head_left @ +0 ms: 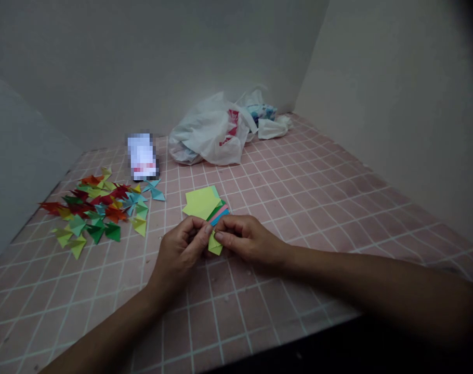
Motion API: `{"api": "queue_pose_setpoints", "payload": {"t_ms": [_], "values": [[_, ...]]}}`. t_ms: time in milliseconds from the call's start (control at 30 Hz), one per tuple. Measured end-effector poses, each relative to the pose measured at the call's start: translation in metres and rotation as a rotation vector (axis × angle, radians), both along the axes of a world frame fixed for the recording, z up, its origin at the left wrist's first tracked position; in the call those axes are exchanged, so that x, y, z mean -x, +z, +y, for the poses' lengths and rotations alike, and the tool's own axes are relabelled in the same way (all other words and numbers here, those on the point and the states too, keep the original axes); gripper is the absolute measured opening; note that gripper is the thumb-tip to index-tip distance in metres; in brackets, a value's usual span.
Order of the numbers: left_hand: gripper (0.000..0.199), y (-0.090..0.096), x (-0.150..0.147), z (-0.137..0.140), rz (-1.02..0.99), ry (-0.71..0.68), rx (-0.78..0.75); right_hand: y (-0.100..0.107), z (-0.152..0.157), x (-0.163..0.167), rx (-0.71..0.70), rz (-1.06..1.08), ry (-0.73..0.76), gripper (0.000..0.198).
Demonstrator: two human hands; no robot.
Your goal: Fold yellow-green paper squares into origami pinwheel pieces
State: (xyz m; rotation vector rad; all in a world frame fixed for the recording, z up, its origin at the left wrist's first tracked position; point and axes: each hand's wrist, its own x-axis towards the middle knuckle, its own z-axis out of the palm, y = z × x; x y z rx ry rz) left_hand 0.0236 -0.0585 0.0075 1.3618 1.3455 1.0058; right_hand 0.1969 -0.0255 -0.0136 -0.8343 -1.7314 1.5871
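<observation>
Yellow-green paper, a small origami piece (214,245), sits just below the centre of the frame, pinched at its upper part between the thumb and fingers of both hands. The left hand (184,241) grips from one side and the right hand (246,239) from the other, their fingertips nearly meeting over it.

Folding looks well under way. At the left of the frame, a loose heap of folded paper pieces (104,199) in red, orange, yellow, green and light blue lies spread on the checked tablecloth (318,182); these appear finished, though they overlap too much to count. Left over, judging by how flat they lie, are the paper sheets (202,201) just above the hands, yellow-green on top with green, pink and blue edges fanning out; how many remain cannot be told.

As for the piece in hand, it is creased into a compact, angular form with a pointed lower end. It seems only partly shaped, lacking the spread points of those in the heap, but the fingers hide much of it.
</observation>
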Motion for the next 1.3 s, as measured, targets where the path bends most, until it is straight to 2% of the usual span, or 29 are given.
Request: {"api": "queue_pose_setpoints", "payload": {"t_ms": [167,433,533,633,733,900,1067,1300], "values": [[0.022,-0.004,0.002,0.000,-0.095,-0.055,0.106,0.001,0.000,0.000,-0.022,0.001,-0.086,0.023],[0.020,-0.008,0.004,0.000,-0.108,-0.124,0.112,0.000,0.002,0.000,-0.098,-0.039,-0.170,0.021],[0.016,-0.009,0.002,0.001,-0.174,-0.097,0.120,0.002,0.001,0.000,-0.081,-0.024,-0.206,0.021],[0.027,-0.010,-0.002,0.001,-0.207,-0.008,0.028,0.004,0.000,0.001,-0.027,0.004,-0.238,0.022],[0.021,-0.011,-0.004,-0.001,-0.128,0.026,-0.069,0.005,-0.001,0.003,0.064,0.038,-0.226,0.022],[0.005,-0.010,-0.002,-0.004,0.079,-0.008,-0.172,0.004,-0.002,0.004,0.229,0.112,-0.193,0.019],[0.007,-0.010,0.001,-0.004,0.255,-0.024,-0.277,0.000,0.000,0.003,0.269,0.172,-0.163,0.018],[0.005,-0.012,0.000,-0.004,0.235,-0.079,-0.258,0.001,0.002,0.002,0.280,0.155,-0.173,0.015]]}}
